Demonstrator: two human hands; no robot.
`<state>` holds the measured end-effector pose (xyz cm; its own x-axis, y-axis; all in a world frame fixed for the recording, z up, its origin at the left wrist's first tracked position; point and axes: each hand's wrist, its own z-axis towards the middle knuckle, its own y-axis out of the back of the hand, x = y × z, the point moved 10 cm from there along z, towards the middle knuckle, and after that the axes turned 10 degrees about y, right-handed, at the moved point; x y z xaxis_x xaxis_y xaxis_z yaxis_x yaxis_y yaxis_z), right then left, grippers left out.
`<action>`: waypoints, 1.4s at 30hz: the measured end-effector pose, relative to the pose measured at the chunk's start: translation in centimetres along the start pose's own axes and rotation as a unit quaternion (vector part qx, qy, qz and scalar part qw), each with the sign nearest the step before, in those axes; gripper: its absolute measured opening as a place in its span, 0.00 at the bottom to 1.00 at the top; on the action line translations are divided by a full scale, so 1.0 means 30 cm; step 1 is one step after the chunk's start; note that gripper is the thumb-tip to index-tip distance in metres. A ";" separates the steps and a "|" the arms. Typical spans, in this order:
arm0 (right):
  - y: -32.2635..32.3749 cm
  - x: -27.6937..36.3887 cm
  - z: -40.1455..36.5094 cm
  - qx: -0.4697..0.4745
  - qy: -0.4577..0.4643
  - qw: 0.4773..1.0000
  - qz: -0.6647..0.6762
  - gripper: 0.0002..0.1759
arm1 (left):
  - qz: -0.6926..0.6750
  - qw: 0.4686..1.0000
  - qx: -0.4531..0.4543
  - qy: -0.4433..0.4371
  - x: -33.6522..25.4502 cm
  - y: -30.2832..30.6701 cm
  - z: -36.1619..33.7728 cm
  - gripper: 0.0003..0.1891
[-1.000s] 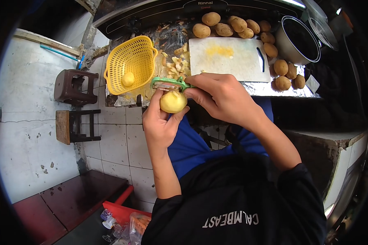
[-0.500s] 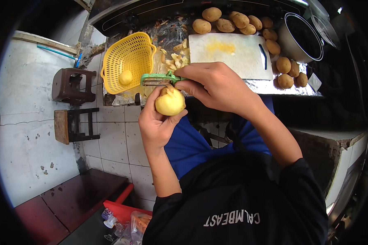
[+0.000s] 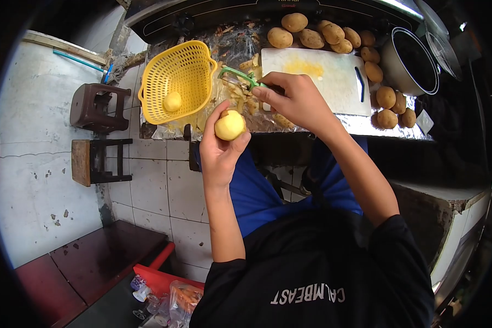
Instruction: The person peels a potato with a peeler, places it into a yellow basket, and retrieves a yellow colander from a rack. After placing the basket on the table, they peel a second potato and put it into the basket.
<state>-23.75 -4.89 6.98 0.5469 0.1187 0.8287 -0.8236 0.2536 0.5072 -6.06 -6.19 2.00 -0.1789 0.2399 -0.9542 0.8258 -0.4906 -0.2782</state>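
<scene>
My left hand [image 3: 220,147] is wrapped round a mostly peeled potato [image 3: 230,126] in front of the counter edge. My right hand [image 3: 292,98] grips a green peeler [image 3: 238,74] by its handle, its head above the peelings [image 3: 236,94] and apart from the potato. To the left, a yellow basket [image 3: 177,66] holds one peeled potato [image 3: 172,101]. Beyond my right hand lies a white cutting board [image 3: 333,82] with a yellow stain. Unpeeled potatoes [image 3: 333,34] sit along its back and right sides.
A pot [image 3: 410,60] stands at the back right, a lid [image 3: 444,54] beside it. The stove [image 3: 213,16] runs along the back. Two stools [image 3: 87,109] are on the floor at the left. A plastic bag [image 3: 185,299] lies at the lower left.
The peeler has come off the potato and moved up and right with my right hand. My left hand has turned the potato, and more of its peeled surface faces up.
</scene>
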 end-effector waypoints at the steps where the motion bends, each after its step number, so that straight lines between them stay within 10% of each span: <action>1: 0.006 0.045 -0.004 0.007 0.054 0.998 -0.020 0.13 | 0.022 1.000 -0.018 -0.005 -0.006 0.012 0.002 0.36; 5: 0.027 0.154 -0.062 -0.015 0.199 0.980 -0.007 0.12 | 0.024 0.998 -0.026 -0.047 -0.078 -0.004 -0.013 0.34; 12: 0.003 0.181 -0.125 -0.037 0.156 0.986 0.038 0.12 | -0.113 0.992 0.063 -0.011 -0.026 -0.066 -0.028 0.32; 42: 0.027 0.366 -0.199 -0.062 0.224 0.966 -0.112 0.10 | 0.033 0.979 -0.075 -0.186 -0.206 -0.066 -0.118 0.28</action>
<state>-17.53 2.36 15.07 0.7425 0.4433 0.5022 -0.6677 0.4310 0.6069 -4.70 -3.73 8.83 -0.2816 -0.1228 -0.9516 0.9061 -0.3604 -0.2217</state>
